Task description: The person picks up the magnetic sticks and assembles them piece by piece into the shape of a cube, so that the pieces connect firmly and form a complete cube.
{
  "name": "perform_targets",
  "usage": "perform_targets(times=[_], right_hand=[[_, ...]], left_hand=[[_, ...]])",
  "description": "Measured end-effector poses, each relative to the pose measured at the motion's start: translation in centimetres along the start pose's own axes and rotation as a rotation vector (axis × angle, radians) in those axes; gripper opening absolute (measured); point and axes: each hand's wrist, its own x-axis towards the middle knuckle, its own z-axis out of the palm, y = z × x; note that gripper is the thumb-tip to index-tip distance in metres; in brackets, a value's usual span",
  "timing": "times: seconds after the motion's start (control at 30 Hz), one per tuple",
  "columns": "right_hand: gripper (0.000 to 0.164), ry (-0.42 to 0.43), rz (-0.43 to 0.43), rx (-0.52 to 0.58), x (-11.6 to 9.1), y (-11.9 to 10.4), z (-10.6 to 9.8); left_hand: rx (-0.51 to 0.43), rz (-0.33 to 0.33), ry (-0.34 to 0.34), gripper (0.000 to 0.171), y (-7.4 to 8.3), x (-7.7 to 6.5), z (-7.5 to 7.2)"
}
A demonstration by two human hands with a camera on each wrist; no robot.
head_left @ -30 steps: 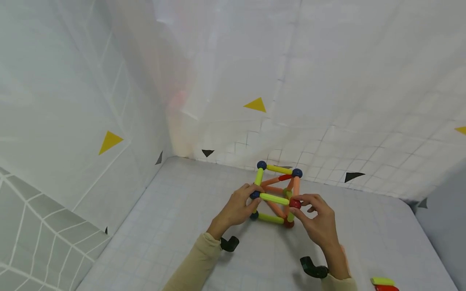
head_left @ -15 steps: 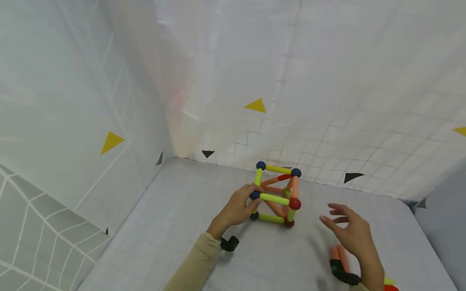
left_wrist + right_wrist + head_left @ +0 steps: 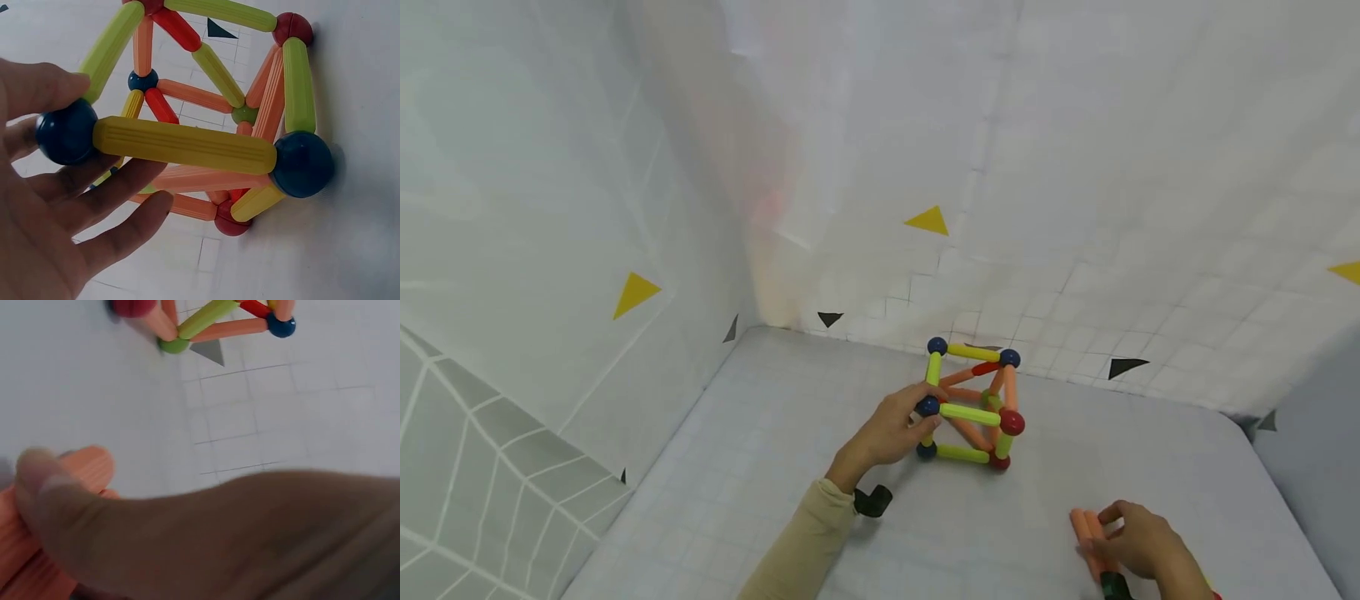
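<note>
A boxy frame of magnetic sticks and balls stands on the white surface, with yellow-green, yellow, orange and red sticks between blue, red and green balls. My left hand pinches the blue ball at its upper near-left corner, thumb on one side and fingers on the other. Orange sticks lie side by side at the front right. Over them is my right hand, its index finger bent and its thumb overlapping the orange sticks in the right wrist view. I cannot tell whether it grips one.
White walls with yellow and dark triangles rise behind and at the left; the back wall stands close behind the frame. A bit of red shows at the bottom right, mostly hidden by my right forearm. Dark camera mounts are on my wrists.
My right hand has let go of the red ball at the frame's near-right corner and moved right and down to the orange sticks. My left hand keeps its hold on the blue ball.
</note>
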Motion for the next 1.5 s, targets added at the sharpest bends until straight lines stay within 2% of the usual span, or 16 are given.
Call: perform_targets(times=[0.27, 0.47, 0.73, 0.9, 0.97, 1.03, 1.1, 1.2, 1.27, 1.33, 1.37, 1.5], right_hand=[[0.066, -0.025, -0.012, 0.07, 0.9, 1.1, 1.2], [0.072, -0.009, -0.078, 0.097, 1.4, 1.1, 1.0], [0.06, -0.019, -0.113, 0.062, 1.0, 1.0, 0.7], [0.061, 0.068, -0.134, 0.089, 0.5, 0.2, 0.2], [0.064, 0.127, -0.157, 0.103, 0.1, -0.8, 0.0], [0.066, 0.142, -0.203, 0.143, -0.3, -2.4, 0.0], [0.061, 0.12, -0.294, 0.214, -0.7, -4.4, 0.4], [0.052, 0.035, -0.446, 0.355, -1.2, -8.2, 1.8], [0.047, 0.03, -0.522, 0.418, -1.2, -10.7, 3.2], [0.043, 0.096, -0.572, 0.447, -1.0, -12.9, 4.7], [0.041, 0.157, -0.599, 0.447, -0.7, -13.9, 5.4], [0.029, 0.472, -0.692, 0.462, 0.4, -16.9, 8.0]], left_hand=[[0.01, -0.026, -0.009, 0.044, 0.0, -0.3, -0.6], [-0.038, -0.018, -0.008, 0.032, -0.1, -0.5, -1.3], [-0.055, -0.01, -0.027, 0.033, -0.1, -0.5, -1.4], [-0.039, -0.003, -0.021, 0.028, 0.0, -0.5, -1.4], [-0.051, 0.004, -0.025, 0.026, 0.0, -0.6, -1.5], [-0.068, 0.004, -0.028, 0.024, 0.0, -0.7, -1.6], [-0.079, 0.005, -0.027, 0.025, -0.1, -0.7, -1.6], [-0.085, -0.003, -0.02, 0.028, -0.3, -0.7, -1.7], [-0.088, 0.002, -0.012, 0.029, -0.5, -0.7, -1.8], [-0.09, 0.011, -0.004, 0.029, -0.7, -0.5, -1.8], [-0.091, 0.017, 0.0, 0.028, -0.8, -0.4, -1.7], [-0.096, 0.019, 0.005, 0.028, -0.9, -0.4, -1.6]])
